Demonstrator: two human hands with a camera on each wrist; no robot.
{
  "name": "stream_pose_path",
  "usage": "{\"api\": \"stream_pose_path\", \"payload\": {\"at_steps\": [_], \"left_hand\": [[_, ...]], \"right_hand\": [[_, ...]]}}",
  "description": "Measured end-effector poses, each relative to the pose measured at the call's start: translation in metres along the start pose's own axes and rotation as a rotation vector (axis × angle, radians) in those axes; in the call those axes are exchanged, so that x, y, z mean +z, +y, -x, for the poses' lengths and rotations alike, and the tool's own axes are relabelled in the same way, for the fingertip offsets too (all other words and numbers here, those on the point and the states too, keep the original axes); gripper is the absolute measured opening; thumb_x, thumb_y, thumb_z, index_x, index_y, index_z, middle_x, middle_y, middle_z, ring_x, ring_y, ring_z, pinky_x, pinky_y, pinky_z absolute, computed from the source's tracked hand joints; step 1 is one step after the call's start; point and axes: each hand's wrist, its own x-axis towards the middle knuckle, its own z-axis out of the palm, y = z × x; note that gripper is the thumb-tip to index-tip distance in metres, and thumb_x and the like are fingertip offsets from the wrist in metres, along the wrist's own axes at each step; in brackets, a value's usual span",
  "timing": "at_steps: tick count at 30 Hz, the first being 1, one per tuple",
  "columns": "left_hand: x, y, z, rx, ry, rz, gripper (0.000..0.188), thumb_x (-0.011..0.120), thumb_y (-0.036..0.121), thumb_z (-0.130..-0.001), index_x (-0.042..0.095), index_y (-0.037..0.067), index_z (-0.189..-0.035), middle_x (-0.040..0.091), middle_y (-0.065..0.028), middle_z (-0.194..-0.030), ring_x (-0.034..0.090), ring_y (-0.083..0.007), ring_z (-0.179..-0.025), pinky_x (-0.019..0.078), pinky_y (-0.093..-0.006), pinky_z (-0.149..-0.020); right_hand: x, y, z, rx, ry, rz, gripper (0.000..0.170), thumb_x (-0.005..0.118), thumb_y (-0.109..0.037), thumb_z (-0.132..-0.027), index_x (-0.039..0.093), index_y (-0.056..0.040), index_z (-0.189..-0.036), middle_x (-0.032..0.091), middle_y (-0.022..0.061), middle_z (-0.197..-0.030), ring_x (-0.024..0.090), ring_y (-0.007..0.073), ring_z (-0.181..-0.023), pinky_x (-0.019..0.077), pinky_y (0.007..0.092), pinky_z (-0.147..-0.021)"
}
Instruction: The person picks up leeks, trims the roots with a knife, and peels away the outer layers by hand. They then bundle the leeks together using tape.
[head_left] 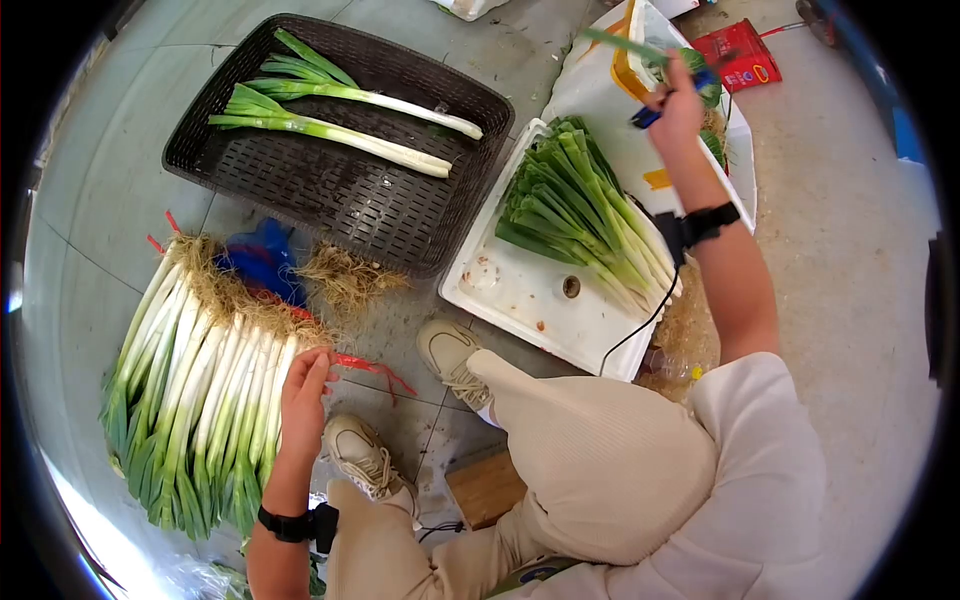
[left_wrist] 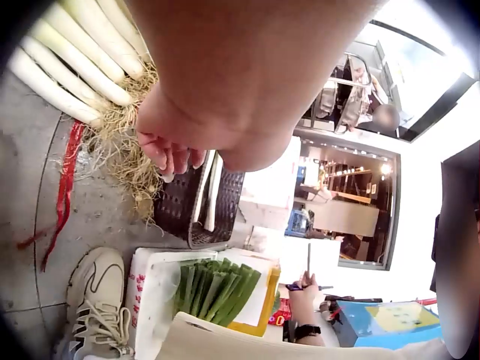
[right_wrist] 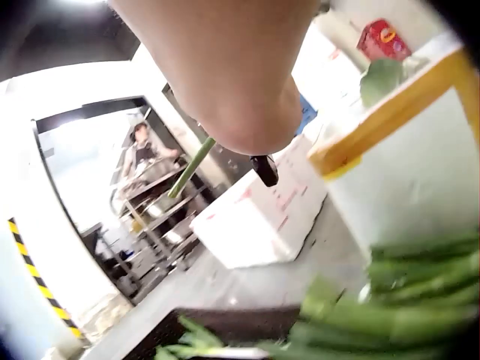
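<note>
My left hand [head_left: 303, 390] is at the right edge of a row of leeks [head_left: 215, 375], beside their tangled roots [head_left: 240, 300] and a red plastic strip [head_left: 370, 365]. Its fingers [left_wrist: 174, 154] are loosely curled, with nothing visible between them. Raised over the foam boxes at upper right, my right hand [head_left: 680, 115] grips a dark blue-handled tool [head_left: 647, 117]; I cannot tell its kind. A long green leaf strip [right_wrist: 193, 166] sticks out from the same hand.
Several leeks [head_left: 370, 150] lie in a dark plastic basket [head_left: 340, 205]. A white foam lid [head_left: 510, 285] bears a bunch of leeks [head_left: 580, 205]. Cut roots [head_left: 345, 275] and blue plastic [head_left: 262, 260] lie on the floor. Beyond, a person [right_wrist: 146, 150] stands behind a metal rack.
</note>
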Motion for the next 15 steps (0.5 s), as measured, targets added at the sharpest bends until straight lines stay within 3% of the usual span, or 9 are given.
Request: {"api": "stream_pose_path", "payload": {"at_steps": [2, 6, 8, 10, 12, 13, 15], "left_hand": [[0.001, -0.005, 0.002, -0.035, -0.022, 0.009, 0.033, 0.055, 0.034, -0.1, 0.062, 0.006, -0.118, 0.066, -0.0015, -0.107, 0.057, -0.0089, -0.087, 0.041, -0.0251, -0.077], [0.002, -0.004, -0.001, -0.046, -0.041, 0.003, 0.03, 0.057, 0.032, -0.1, 0.064, 0.006, -0.114, 0.066, -0.001, -0.102, 0.057, -0.0084, -0.083, 0.0413, -0.0244, -0.074], [-0.003, -0.004, -0.011, -0.061, -0.056, -0.06, 0.029, 0.058, 0.03, -0.1, 0.064, 0.005, -0.112, 0.067, -0.0009, -0.099, 0.056, -0.0082, -0.082, 0.0419, -0.0236, -0.073], [-0.006, 0.0, -0.015, -0.07, -0.074, -0.136, 0.028, 0.059, 0.027, -0.099, 0.066, 0.002, -0.107, 0.067, -0.0016, -0.093, 0.056, -0.0082, -0.081, 0.044, -0.0229, -0.071], [-0.013, -0.007, -0.023, -0.038, -0.085, -0.148, 0.026, 0.062, 0.024, -0.097, 0.065, 0.0, -0.108, 0.067, -0.0032, -0.093, 0.059, -0.0109, -0.083, 0.0473, -0.025, -0.074], [-0.012, -0.005, -0.024, 0.024, -0.071, -0.171, 0.025, 0.064, 0.022, -0.096, 0.066, 0.0, -0.107, 0.068, -0.0037, -0.091, 0.06, -0.0108, -0.082, 0.0482, -0.0258, -0.074], [-0.019, 0.004, -0.018, 0.147, 0.023, -0.55, 0.023, 0.067, 0.024, -0.091, 0.068, 0.004, -0.103, 0.069, -0.0073, -0.087, 0.065, -0.0151, -0.079, 0.0511, -0.03, -0.074]], "right_hand": [[-0.044, -0.006, -0.05, -0.052, 0.11, -0.024, 0.031, 0.058, -0.027, -0.101, 0.06, -0.0152, -0.13, 0.065, 0.0065, -0.099, 0.034, 0.0076, -0.053, 0.0356, 0.0242, -0.049], [-0.079, 0.011, -0.031, 0.169, 0.209, -0.167, 0.036, 0.057, -0.025, -0.101, 0.054, -0.0129, -0.135, 0.067, 0.0124, -0.116, 0.035, 0.0079, -0.053, 0.0346, 0.0244, -0.049], [-0.072, 0.033, 0.018, 0.209, -0.1, -0.112, 0.033, 0.056, -0.024, -0.101, 0.057, -0.0067, -0.129, 0.068, 0.0116, -0.106, 0.036, 0.0082, -0.052, 0.033, 0.0243, -0.048], [-0.055, 0.056, 0.063, 0.32, -0.175, -0.007, 0.032, 0.057, -0.025, -0.101, 0.059, -0.0019, -0.123, 0.068, 0.0099, -0.094, 0.037, 0.0074, -0.053, 0.0306, 0.0235, -0.047], [-0.03, 0.071, 0.106, 0.415, -0.36, 0.088, 0.03, 0.058, -0.027, -0.101, 0.063, -0.0008, -0.116, 0.059, 0.0038, -0.072, 0.036, 0.0053, -0.049, 0.0257, 0.0233, -0.045], [-0.02, 0.075, 0.125, 0.47, -0.465, 0.187, 0.029, 0.058, -0.026, -0.101, 0.063, -0.0014, -0.115, 0.055, 0.0008, -0.068, 0.036, 0.0044, -0.048, 0.0253, 0.0234, -0.045], [0.001, 0.078, 0.155, 0.517, -0.719, 0.387, 0.027, 0.059, -0.025, -0.1, 0.065, -0.0027, -0.114, 0.048, -0.0047, -0.064, 0.036, 0.0029, -0.049, 0.0249, 0.0233, -0.045]]}}
